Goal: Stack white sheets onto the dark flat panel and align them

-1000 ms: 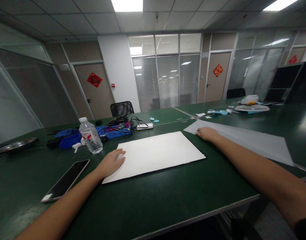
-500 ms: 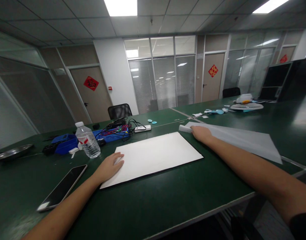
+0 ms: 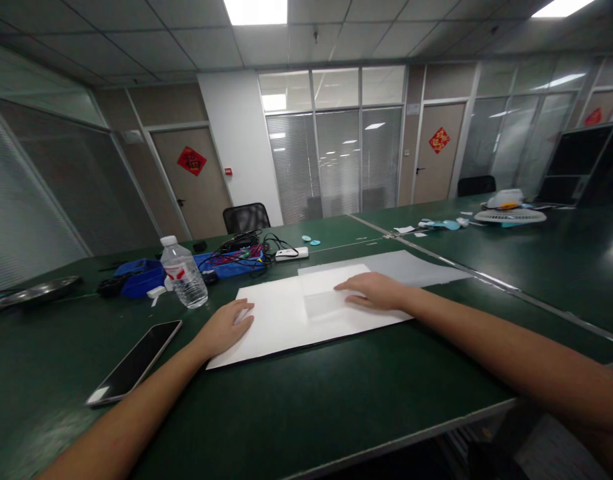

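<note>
A white rectangular board or pad [image 3: 273, 320] with a dark lower edge lies on the green table. My left hand [image 3: 229, 327] rests on its left end, fingers spread and holding nothing. A thin, translucent whitish sheet [image 3: 411, 267] covers the board's right part and reaches past it onto the table. On top of this sheet lies my right hand [image 3: 373, 291], its fingers stretched out to the left and its thumb apart. The sheet's left end, with a faint crease or curl, extends beyond my fingertips. Left of the board is a dark-screened phone [image 3: 136, 363].
Behind my left hand stands a water bottle [image 3: 183, 273]. Blue trays [image 3: 141, 279] with tangled cables and a white power strip [image 3: 291, 253] are further back. A metal pan [image 3: 41, 291] sits far left, a white fan-like object [image 3: 510, 217] far right.
My right hand has moved left and nearer, bringing the translucent sheet from the table on the right over the board. The left hand stays on the board. The view has turned slightly left.
</note>
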Tool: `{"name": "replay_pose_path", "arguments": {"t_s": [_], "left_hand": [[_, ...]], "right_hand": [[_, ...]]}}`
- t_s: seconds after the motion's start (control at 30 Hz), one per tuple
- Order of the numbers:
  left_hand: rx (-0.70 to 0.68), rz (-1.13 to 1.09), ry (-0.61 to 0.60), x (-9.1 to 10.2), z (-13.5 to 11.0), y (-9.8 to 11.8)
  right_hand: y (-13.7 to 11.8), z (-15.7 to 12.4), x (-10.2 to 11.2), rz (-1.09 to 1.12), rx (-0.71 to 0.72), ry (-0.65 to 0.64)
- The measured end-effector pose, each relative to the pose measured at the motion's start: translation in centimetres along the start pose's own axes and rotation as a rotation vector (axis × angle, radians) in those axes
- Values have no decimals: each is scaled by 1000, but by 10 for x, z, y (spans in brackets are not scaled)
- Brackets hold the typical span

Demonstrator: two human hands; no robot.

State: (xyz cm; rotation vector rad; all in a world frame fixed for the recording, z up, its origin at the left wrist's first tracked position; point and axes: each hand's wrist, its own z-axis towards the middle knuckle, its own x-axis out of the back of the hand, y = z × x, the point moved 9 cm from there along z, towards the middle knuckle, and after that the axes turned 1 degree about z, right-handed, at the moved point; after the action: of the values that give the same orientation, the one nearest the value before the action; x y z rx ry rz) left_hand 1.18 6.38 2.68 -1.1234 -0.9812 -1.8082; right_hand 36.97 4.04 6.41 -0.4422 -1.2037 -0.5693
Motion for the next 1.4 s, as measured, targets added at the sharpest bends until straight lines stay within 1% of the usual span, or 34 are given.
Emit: {"name": "replay_pose_path", "arguments": {"t_s": [0.07, 0.13, 0.2, 0.23, 0.27, 0.3, 0.37, 0.43, 0.5, 0.6, 0.7, 0.77, 0.83, 0.9, 1.03, 1.13, 1.27, 1.4], "left_hand": [[-3, 2, 2, 1, 0, 1], [-2, 4, 1, 1, 0, 2], [4, 4, -2, 1, 1, 2], [6, 4, -5, 1, 1, 2], [8, 5, -8, 1, 1, 2], [10, 8, -13, 1, 1, 2], [11, 15, -22, 1, 1, 3], [12, 23, -25, 1, 1, 3], [11, 25, -21, 1, 0, 4], [8, 22, -17, 2, 0, 4], [4, 20, -9, 2, -1, 3], [3, 17, 1, 2, -1, 3], [1, 14, 7, 2, -1, 3], [-1, 5, 11, 3, -1, 4], [1, -16, 19, 3, -1, 6], [5, -27, 8, 2, -1, 5], [18, -39, -2, -1, -1, 1], [31, -41, -6, -2, 0, -3]], "right_hand": [[-25, 3, -8, 53, 83, -47], [-40, 5, -10, 84, 141, -61], [-42, 7, -7, 87, 155, -36], [-36, 8, -3, 67, 131, -9], [-26, 9, 0, 28, 80, 19], [-11, 8, 4, -25, -1, 43], [30, 2, 9, -150, -242, 59], [75, -14, 13, -243, -504, 24], [112, -33, 14, -271, -686, -28], [150, -58, 16, -263, -847, -58], [169, -74, 18, -254, -954, -61], [170, -74, 14, -234, -956, -80], [163, -69, 10, -213, -929, -97], [151, -59, 7, -195, -884, -94], [117, -38, 2, -166, -756, -70], [98, -29, 2, -152, -699, -53], [80, -21, 2, -120, -625, -37], [71, -16, 2, -105, -569, -11]]}}
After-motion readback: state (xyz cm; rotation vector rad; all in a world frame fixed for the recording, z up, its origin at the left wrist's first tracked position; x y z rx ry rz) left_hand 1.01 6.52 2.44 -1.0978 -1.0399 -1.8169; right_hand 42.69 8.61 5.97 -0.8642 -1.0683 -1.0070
